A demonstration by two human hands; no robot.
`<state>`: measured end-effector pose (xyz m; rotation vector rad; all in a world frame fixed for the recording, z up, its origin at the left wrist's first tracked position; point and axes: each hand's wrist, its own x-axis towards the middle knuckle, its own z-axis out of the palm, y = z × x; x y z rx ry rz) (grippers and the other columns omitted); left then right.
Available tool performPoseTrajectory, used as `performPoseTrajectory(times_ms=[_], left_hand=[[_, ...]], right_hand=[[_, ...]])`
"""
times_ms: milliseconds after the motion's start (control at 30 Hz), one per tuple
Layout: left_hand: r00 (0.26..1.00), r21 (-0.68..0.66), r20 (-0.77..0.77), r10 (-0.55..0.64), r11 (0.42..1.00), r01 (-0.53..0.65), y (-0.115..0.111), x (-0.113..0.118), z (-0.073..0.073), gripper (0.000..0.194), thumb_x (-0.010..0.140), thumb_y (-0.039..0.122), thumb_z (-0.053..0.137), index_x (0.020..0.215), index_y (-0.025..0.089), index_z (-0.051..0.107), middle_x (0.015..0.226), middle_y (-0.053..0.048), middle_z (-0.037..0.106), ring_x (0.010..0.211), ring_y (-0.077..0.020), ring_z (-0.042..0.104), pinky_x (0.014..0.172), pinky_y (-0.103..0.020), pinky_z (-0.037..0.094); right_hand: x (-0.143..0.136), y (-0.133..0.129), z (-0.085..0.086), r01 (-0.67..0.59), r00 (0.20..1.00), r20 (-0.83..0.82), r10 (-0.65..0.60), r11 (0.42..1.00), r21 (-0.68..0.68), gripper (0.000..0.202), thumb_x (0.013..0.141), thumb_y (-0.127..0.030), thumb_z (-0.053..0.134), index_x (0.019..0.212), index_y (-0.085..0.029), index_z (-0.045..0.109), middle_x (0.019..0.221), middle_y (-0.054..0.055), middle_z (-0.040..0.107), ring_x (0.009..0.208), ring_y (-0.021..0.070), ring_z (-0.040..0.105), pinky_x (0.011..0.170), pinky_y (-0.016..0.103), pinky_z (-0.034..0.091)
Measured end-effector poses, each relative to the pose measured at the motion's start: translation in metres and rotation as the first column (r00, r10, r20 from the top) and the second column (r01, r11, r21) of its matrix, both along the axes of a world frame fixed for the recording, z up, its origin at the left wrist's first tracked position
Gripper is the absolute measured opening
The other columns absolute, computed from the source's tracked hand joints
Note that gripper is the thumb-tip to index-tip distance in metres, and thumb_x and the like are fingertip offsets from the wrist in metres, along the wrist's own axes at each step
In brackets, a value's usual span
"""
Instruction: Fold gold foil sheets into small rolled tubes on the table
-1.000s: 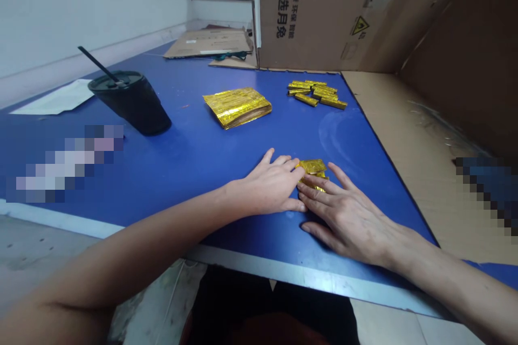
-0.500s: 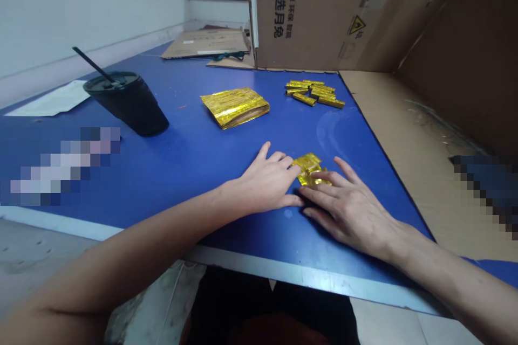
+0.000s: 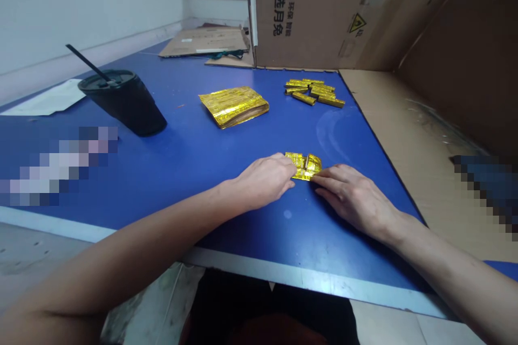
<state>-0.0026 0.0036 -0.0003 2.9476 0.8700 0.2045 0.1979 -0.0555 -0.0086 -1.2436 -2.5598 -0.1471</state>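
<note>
A sheet of shiny gold foil paper (image 3: 304, 167), partly folded with a flap raised near its middle, lies on the blue table (image 3: 243, 237) between my hands. My left hand (image 3: 269, 180) is closed on its left edge, fingers curled and thumb below. At the lower right corner, my right hand (image 3: 356, 197) has its fingers pressed together on the foil. Behind them lies a stack of gold foil paper (image 3: 234, 107). Several folded gold foil strips (image 3: 313, 91) sit in a loose pile at the back right.
A black tumbler with a straw (image 3: 125, 102) leans in view at the left, near a white paper sheet (image 3: 44, 98). Cardboard walls (image 3: 319, 16) stand at the back and right. Flat cardboard (image 3: 206, 41) lies at the far end. A blurred-out patch covers something at left.
My fingers have gone from spread to closed on the foil's edges. The foil has shifted slightly left, and a flap now stands up in its middle.
</note>
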Motion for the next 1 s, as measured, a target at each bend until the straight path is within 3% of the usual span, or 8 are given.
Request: performPoseTrajectory(times_ms=[133, 367, 633, 833, 1000], left_hand=[[1.0, -0.014, 0.013, -0.005, 1.0, 0.005, 0.0, 0.001, 0.001, 0.015, 0.081, 0.023, 0.052, 0.087, 0.012, 0.059, 0.09, -0.007, 0.061, 0.088, -0.0182, 0.054, 0.079, -0.029, 0.043], [0.999, -0.031, 0.02, -0.036, 0.999, 0.036, 0.002, 0.0, -0.004, 0.015, 0.082, 0.018, 0.048, 0.091, 0.013, 0.059, 0.094, -0.007, 0.061, 0.097, -0.0178, 0.053, 0.084, -0.03, 0.042], [0.998, 0.057, -0.054, -0.025, 0.998, 0.028, 0.0, 0.009, 0.002, 0.02, 0.083, 0.012, 0.041, 0.096, 0.014, 0.056, 0.089, -0.006, 0.063, 0.086, -0.0183, 0.057, 0.076, -0.03, 0.045], [0.979, 0.122, -0.184, -0.091, 0.986, 0.114, -0.002, 0.015, 0.003, 0.021, 0.079, 0.006, 0.042, 0.089, 0.01, 0.059, 0.092, -0.012, 0.063, 0.089, -0.022, 0.057, 0.076, -0.032, 0.046], [0.985, 0.181, -0.15, -0.083, 0.977, 0.11, -0.005, 0.015, -0.002, 0.021, 0.079, 0.005, 0.042, 0.091, 0.008, 0.058, 0.092, -0.013, 0.061, 0.087, -0.023, 0.057, 0.072, -0.033, 0.046]], right_hand=[[-0.001, 0.001, 0.001, 0.048, 0.999, 0.025, -0.047, 0.999, -0.018, 0.025, 0.085, -0.018, 0.043, 0.1, -0.013, 0.062, 0.097, 0.011, 0.064, 0.085, 0.021, 0.056, 0.074, 0.036, 0.047], [-0.002, 0.003, 0.001, -0.02, 1.0, 0.011, 0.02, 0.999, -0.038, 0.027, 0.086, -0.015, 0.04, 0.1, -0.012, 0.062, 0.104, 0.01, 0.064, 0.095, 0.0214, 0.056, 0.082, 0.037, 0.045], [-0.003, 0.012, 0.003, -0.029, 0.999, 0.033, 0.031, 0.998, -0.052, 0.026, 0.084, -0.011, 0.04, 0.094, -0.015, 0.063, 0.098, 0.009, 0.065, 0.088, 0.0193, 0.058, 0.076, 0.033, 0.048], [-0.006, 0.013, 0.0, -0.029, 0.997, 0.067, 0.03, 0.999, -0.015, 0.025, 0.083, -0.009, 0.039, 0.091, -0.014, 0.063, 0.095, 0.01, 0.064, 0.08, 0.0188, 0.056, 0.071, 0.032, 0.049], [-0.007, 0.016, -0.006, 0.003, 1.0, 0.002, -0.003, 1.0, 0.017, 0.025, 0.083, -0.01, 0.037, 0.083, -0.013, 0.061, 0.089, 0.011, 0.063, 0.078, 0.0191, 0.056, 0.07, 0.032, 0.048]])
